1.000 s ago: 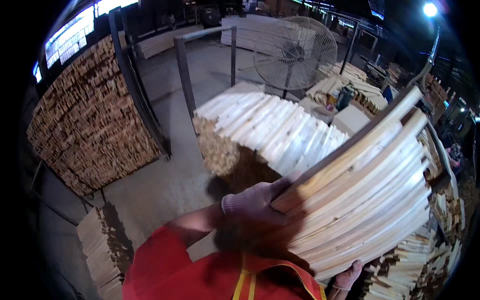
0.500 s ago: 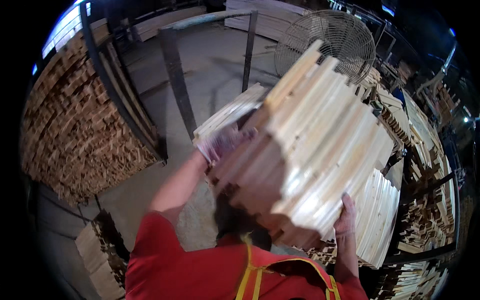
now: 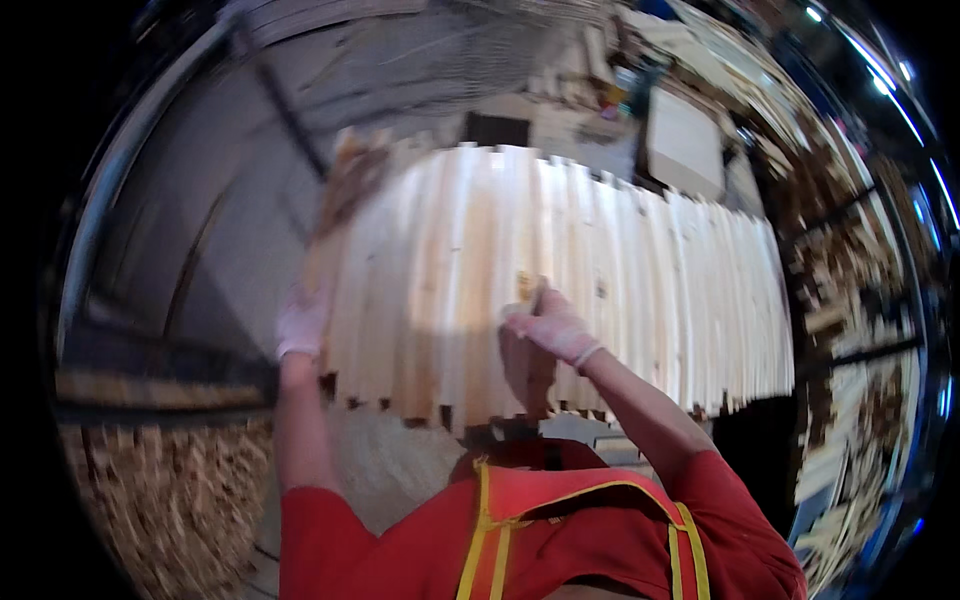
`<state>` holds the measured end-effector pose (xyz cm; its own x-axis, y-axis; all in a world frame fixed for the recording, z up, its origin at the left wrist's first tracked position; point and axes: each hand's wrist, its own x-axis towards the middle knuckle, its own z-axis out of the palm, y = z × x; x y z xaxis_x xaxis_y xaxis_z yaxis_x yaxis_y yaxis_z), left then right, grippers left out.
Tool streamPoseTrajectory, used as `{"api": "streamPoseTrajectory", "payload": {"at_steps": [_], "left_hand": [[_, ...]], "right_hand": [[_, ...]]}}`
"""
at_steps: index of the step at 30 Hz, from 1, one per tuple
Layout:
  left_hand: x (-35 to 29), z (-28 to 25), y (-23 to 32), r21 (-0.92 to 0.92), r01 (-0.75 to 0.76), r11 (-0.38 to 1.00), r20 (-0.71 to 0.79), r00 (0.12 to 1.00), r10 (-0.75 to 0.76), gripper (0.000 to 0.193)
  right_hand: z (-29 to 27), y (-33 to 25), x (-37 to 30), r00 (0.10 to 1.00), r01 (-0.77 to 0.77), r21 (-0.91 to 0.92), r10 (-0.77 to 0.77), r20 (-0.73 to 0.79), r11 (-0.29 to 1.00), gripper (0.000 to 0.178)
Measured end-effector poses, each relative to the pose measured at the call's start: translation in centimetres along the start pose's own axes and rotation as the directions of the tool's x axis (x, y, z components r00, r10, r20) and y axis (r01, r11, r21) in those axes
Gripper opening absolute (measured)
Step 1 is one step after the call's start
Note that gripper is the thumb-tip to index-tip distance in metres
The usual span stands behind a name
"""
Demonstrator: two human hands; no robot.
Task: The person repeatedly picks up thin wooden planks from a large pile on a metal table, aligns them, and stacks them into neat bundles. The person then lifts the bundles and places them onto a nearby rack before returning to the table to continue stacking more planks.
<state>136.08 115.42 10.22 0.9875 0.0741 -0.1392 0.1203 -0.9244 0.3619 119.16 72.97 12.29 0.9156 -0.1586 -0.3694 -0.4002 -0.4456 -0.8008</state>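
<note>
**While set well apart: left hand (image 3: 303, 325) at the end, right hand (image 3: 552, 325) near the middle of a layer of wooden strips (image 3: 640, 290)**

From the head camera, pale strips side by side in one long layer, just beyond the red apron (image 3: 590, 485) with yellow trim, each strip pointing away from the body. Uneven ends along both the near and the far edge.

Left hand, in a pale knitted glove, against the outermost strip at the left end. Too blurred to tell how wide or narrow, or whether closed round any wood.

Right hand, gloved alike, over the top face of the layer, fingers partly bent, thumb toward the left. Impossible to tell whether pinching a strip or only resting; no strip visibly lifted clear there.

Farther off, a pale rectangular panel (image 3: 685, 140) beyond the far edge; at the right, heaps of loose wood pieces (image 3: 860, 420); at the lower left, a stack of cut lumber (image 3: 165, 500) with ends showing.

Step in hand, judging by the placement of both hands: probably steadying or evening the left part of the layer. For any next move, a call for level, gentle pressure from the left side and a light touch on top, so as not to skew loose strips.
</note>
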Motion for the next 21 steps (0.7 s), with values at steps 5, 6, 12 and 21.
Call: {"api": "streamPoseTrajectory", "payload": {"at_steps": [5,6,12,21], "left_hand": [[-1.3,-2.4,6.4,0.164,-0.3,0.94,-0.12,0.939,0.321,0.076],[-5.4,-2.6,14.4,0.029,-0.349,0.937,-0.19,0.918,0.348,0.075],[-25.4,8.7,27.0,0.126,-0.92,0.371,-0.433,0.286,0.855,0.075],[-57.9,21.5,40.6,-0.217,-0.972,-0.086,0.063,-0.102,0.993,0.078]], "right_hand": [[-4.2,0.8,-8.7,0.949,0.316,0.312,-0.302,-0.092,0.896,0.071],[-3.5,3.3,-10.2,0.931,0.299,-0.121,-0.317,-0.183,0.947,0.078],[-6.3,18.0,-35.2,0.934,0.186,0.201,-0.109,-0.339,0.962,0.085],[-3.0,39.4,-70.9,0.476,-0.321,0.606,0.678,-0.56,0.727,0.089]]}}
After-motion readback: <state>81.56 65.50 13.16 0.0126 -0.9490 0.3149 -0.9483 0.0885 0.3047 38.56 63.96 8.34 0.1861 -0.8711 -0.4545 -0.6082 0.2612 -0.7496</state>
